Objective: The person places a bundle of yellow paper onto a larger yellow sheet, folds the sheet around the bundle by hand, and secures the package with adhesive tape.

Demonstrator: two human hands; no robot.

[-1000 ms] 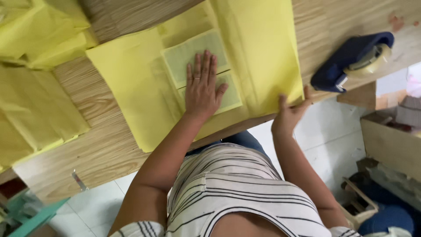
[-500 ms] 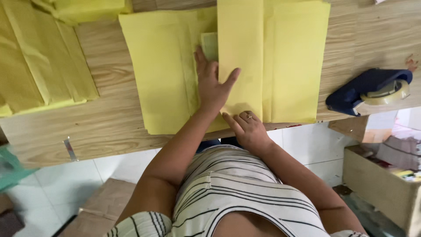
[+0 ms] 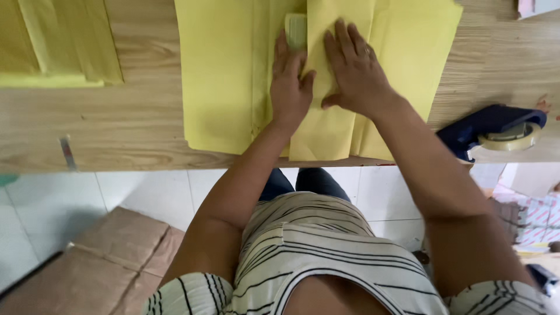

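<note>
A large yellow paper sheet (image 3: 221,70) lies on the wooden table (image 3: 128,134), its right part folded over toward the middle. A pale green flat item (image 3: 296,29) peeks out from under the fold at the top. My left hand (image 3: 290,87) lies flat on the sheet beside the fold's edge, fingers together. My right hand (image 3: 356,70), a ring on one finger, presses flat on the folded flap, fingers spread. Neither hand grips anything.
A blue tape dispenser (image 3: 490,131) with a roll of clear tape sits at the table's right edge. More yellow sheets (image 3: 58,46) are stacked at the far left. A strip of tape (image 3: 67,153) sticks near the front edge. A cardboard box (image 3: 99,262) lies on the tiled floor.
The right flap has been folded over the green item, now almost covered. My right hand moved from the table edge up onto the flap. My left hand slid slightly left.
</note>
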